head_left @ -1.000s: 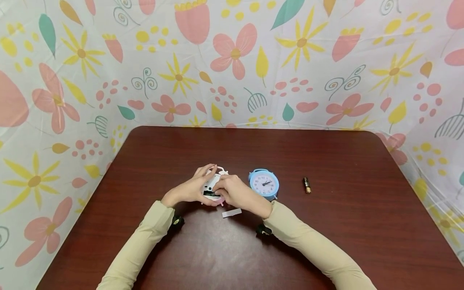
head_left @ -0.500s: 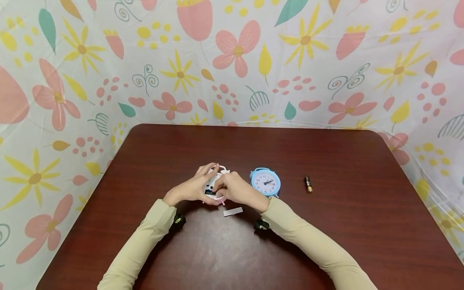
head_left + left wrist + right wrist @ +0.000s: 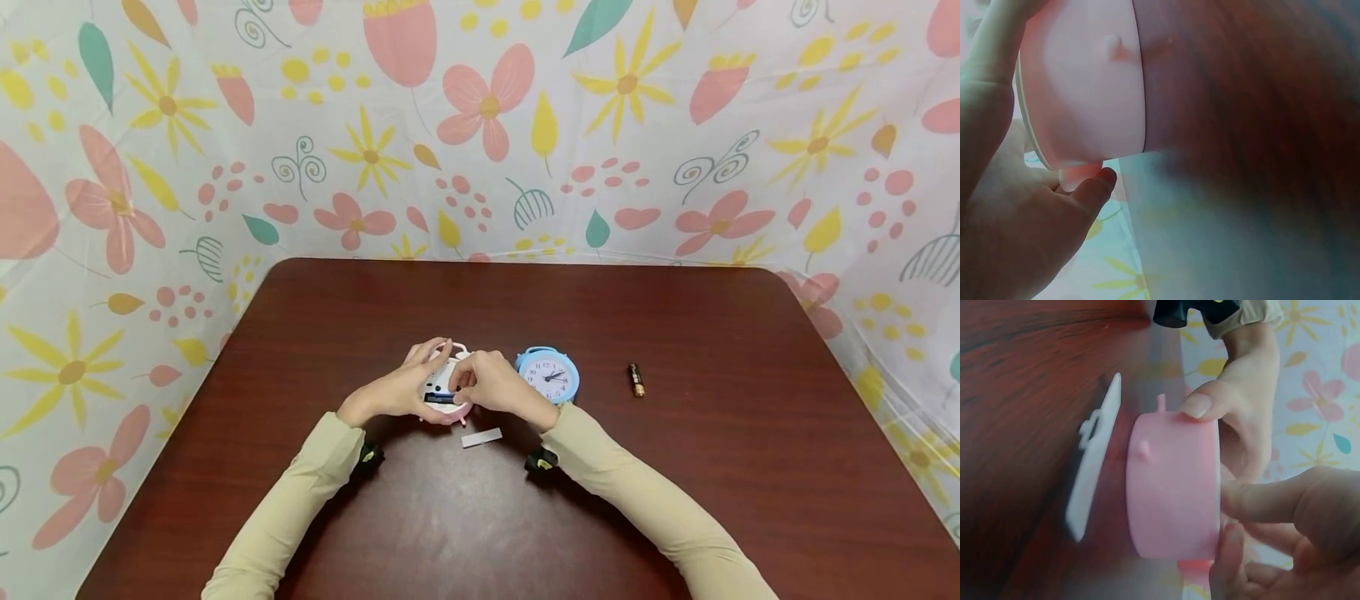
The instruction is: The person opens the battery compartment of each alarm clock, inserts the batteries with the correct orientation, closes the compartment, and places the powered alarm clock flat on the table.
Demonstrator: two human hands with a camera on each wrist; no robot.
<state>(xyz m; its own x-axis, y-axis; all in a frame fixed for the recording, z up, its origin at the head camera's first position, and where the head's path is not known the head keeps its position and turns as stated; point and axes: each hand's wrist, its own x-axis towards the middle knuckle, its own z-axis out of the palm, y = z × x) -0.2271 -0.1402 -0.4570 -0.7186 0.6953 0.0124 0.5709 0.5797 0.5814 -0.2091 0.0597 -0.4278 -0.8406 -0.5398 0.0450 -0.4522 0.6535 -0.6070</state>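
A pink alarm clock (image 3: 459,412) lies with its white back up and its battery compartment (image 3: 439,398) uncovered. A dark strip shows inside the compartment. My left hand (image 3: 401,385) grips the clock from the left, fingers at its top and thumb at its lower edge. My right hand (image 3: 491,385) bends over the back, fingertips at the compartment's right end. In the right wrist view, the right thumb and fingers (image 3: 1260,501) meet the clock's white rim. Whether they pinch something there, I cannot tell. Below the clock lies a white battery cover (image 3: 482,437), its clip tab showing in the right wrist view.
A blue alarm clock (image 3: 549,375) lies face up just right of the right hand. Farther right, a black and copper battery (image 3: 636,380) rests on the dark red-brown table (image 3: 712,483). A flower-patterned cloth (image 3: 480,150) hangs behind the table.
The right hand's fingers have lifted and shifted slightly right, exposing more of the battery compartment. The left hand keeps its grip on the clock.
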